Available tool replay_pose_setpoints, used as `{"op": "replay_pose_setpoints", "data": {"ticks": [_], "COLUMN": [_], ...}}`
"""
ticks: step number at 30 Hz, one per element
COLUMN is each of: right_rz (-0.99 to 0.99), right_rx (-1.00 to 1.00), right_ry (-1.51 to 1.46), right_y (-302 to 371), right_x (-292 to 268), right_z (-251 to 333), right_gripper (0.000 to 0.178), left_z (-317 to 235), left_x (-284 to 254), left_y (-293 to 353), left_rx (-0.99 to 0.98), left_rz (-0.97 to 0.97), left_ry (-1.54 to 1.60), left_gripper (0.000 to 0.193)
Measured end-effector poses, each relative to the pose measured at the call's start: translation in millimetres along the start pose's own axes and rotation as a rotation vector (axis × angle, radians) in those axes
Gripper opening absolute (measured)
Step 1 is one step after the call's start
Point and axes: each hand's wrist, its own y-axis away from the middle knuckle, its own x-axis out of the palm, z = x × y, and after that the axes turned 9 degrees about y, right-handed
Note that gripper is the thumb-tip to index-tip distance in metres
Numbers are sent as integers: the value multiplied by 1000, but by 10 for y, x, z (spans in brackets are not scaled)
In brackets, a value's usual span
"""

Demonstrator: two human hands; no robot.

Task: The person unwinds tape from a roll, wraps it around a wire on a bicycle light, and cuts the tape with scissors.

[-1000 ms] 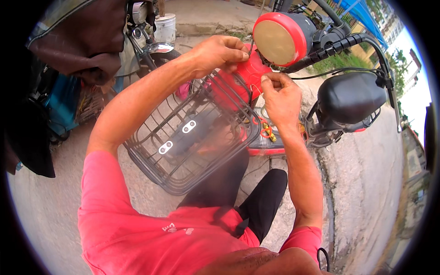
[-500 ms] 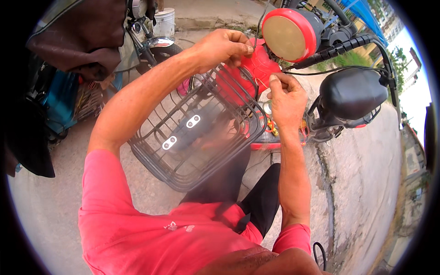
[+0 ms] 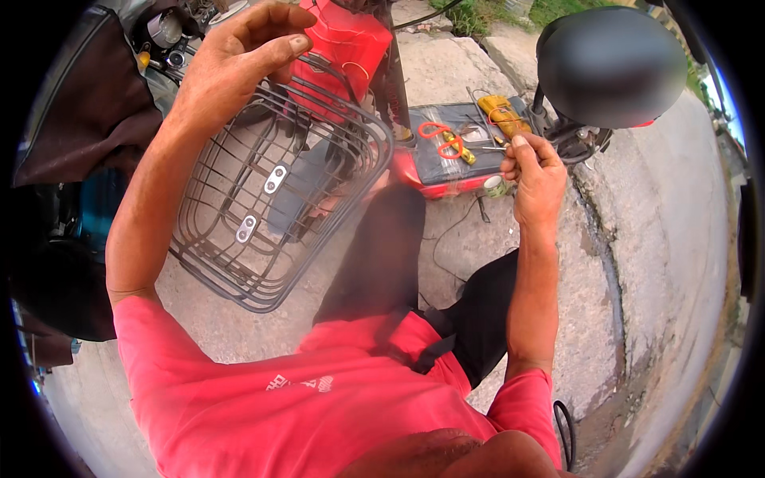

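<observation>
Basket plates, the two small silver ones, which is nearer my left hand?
The upper plate; the other plate sits lower on the wire basket, farther from your left hand.

Bright, diffuse daylight, soft shadows, direction unclear; pale pavement (image 3: 657,263) at right verges on washed out, area below the brown cover (image 3: 76,103) at left drops to near black. Fisheye bends edges hard, black vignette in corners. Left hand (image 3: 247,56) and right hand (image 3: 535,171) fairly crisp, but milky haze veils basket (image 3: 335,227) and trouser leg (image 3: 370,255), and the rounded black shape (image 3: 612,68) upper right is blurred.
</observation>
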Motion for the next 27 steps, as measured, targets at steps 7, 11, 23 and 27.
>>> {"op": "replay_pose_setpoints", "data": {"ticks": [7,11,23,27], "right_rz": [17,134,86,90], "right_rx": [221,333,355,356], "right_ry": [-201,-221,-338,-342], "right_y": [-172,-59,-69,-69], "right_x": [-401,-588,-1052,-1119], "right_z": [-881,-1039,-1030,-1009], "right_gripper": [20,21,20,17], "left_z": [-538,-336,2097,2482], "left_x": [884,1578,3653,3820], "left_y": [700,1221,-287,-581], "left_rx": [-280,-589,-41,-128], "left_rz": [286,443,172,265], "left_ry": [176,392,-515,-808], "left_gripper": [46,41,50,48]}}
